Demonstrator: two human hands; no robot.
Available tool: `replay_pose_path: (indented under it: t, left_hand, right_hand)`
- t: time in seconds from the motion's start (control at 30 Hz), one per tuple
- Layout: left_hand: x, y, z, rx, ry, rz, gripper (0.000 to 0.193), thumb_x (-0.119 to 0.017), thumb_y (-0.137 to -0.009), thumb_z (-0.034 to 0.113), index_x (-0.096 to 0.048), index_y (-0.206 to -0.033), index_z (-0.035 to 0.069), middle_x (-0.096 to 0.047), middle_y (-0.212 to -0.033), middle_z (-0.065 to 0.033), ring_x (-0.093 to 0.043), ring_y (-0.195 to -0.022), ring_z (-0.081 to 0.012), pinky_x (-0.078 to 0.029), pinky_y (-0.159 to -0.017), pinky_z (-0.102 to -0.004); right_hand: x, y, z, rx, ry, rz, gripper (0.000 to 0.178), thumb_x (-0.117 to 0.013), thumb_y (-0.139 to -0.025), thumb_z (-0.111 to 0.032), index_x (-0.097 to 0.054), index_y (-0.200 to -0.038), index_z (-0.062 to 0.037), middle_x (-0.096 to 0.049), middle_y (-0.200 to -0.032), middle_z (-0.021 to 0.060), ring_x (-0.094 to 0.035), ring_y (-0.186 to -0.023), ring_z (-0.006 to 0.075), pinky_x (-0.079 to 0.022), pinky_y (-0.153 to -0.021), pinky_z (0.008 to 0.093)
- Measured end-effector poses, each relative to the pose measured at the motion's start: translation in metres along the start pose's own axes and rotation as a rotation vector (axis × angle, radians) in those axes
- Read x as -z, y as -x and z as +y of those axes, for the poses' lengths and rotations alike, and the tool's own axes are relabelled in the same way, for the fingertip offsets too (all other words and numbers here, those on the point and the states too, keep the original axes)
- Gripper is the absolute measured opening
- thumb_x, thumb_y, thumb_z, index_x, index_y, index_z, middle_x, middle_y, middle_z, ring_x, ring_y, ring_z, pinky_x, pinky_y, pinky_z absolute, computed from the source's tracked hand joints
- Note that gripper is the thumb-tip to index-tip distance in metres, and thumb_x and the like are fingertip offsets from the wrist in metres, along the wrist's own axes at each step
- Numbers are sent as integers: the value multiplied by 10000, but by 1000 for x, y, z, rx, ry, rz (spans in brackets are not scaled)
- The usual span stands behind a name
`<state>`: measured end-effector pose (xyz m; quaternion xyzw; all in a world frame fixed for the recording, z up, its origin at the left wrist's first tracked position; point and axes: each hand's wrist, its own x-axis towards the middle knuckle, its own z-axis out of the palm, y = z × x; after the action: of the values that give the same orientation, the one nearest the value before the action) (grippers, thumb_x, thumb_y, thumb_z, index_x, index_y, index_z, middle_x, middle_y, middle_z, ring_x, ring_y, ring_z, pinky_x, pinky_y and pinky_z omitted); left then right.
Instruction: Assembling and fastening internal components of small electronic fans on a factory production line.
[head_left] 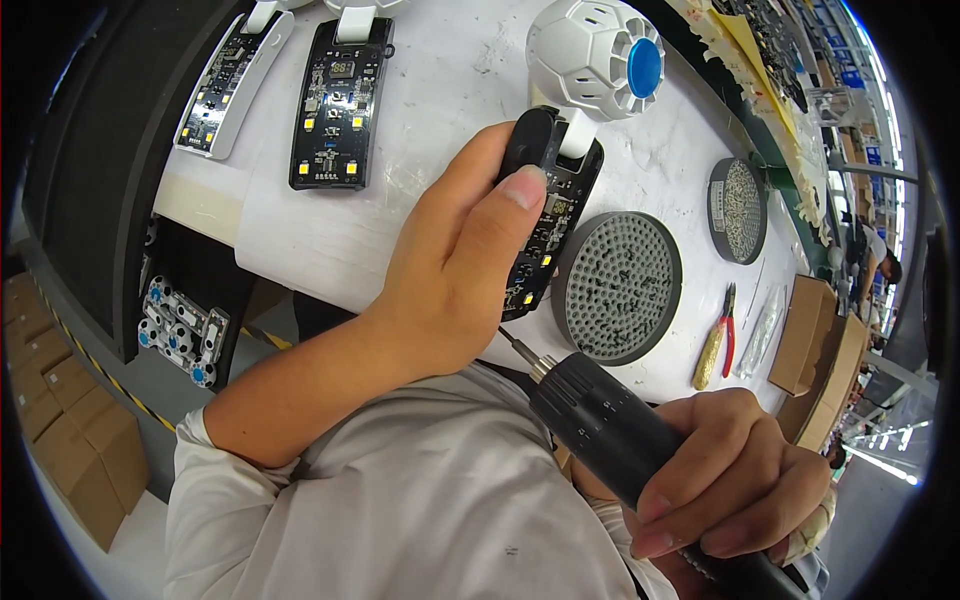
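Observation:
My left hand (455, 250) grips a handheld device by its black handle, where a bare circuit board (538, 240) shows. A white ball-shaped head (585, 60) with a blue disc joins that handle through a white neck. The thumb lies over a dark rounded piece (530, 140) at the handle's upper end. In my right hand (735, 480) is a black electric screwdriver (610, 425), its fingers wrapped round the rear of the body. The driver's bit points up and left toward the handle's lower end. Whether the tip touches the handle is hidden behind my left hand.
A round tray of small dark screws (620, 288) stands right of the device, with a smaller round tray (737, 210) beyond. Pliers (722, 340) and an open cardboard box (810, 340) lie farther right. Two similar devices, one with a black board (340, 110), rest at the back left.

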<state>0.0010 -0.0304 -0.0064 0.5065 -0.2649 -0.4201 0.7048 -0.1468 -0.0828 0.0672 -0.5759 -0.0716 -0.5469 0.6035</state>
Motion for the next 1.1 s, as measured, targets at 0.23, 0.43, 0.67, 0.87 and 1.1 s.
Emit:
replay_pose_path:
  t: [0.23,0.43,0.67,0.87,1.1]
  left_hand:
    - [1,1,0,-2,-27,8,467,-369,-964,301,-445,-1286,-29,-628,-888,-89,-609,-679,-116,-505,-610,-235]
    - [-1,0,2,17,0,2,453,-359,-967,296,-451,-1276,-22,-622,-863,-88,-608,-660,-123,-506,-596,-241]
    - [1,4,-1,12,10,21,447,-369,-975,316,-450,-1267,-12,-617,-850,-92,-610,-650,-134,-516,-582,-256]
    - [-5,1,2,32,142,-29,430,-402,-977,308,-432,-1273,-3,-611,-865,-107,-617,-660,-152,-531,-579,-278]
    - [-4,-1,1,120,224,-55,313,-539,-933,125,-431,-1199,-1,-584,-912,-86,-630,-729,-142,-569,-644,-304]
  right_hand:
    - [5,-2,-7,-61,60,-77,338,-730,-604,93,-490,-820,-9,-543,-762,50,-567,-453,150,-443,-464,233]
    - [3,-4,-5,-167,72,-189,362,-775,-609,8,-522,-868,-10,-560,-799,70,-579,-518,162,-450,-562,247]
    - [-5,-10,-5,-90,-32,-207,305,-629,-900,-205,-504,-1098,-11,-493,-852,75,-567,-576,220,-503,-511,317]
    - [36,-28,-39,322,279,311,439,-672,-803,-418,-559,-916,-9,-588,-792,122,-561,-619,173,-449,-555,260]
    - [160,-9,-46,132,475,982,587,-583,-850,-604,-569,-985,-34,-576,-769,76,-562,-701,171,-474,-649,273]
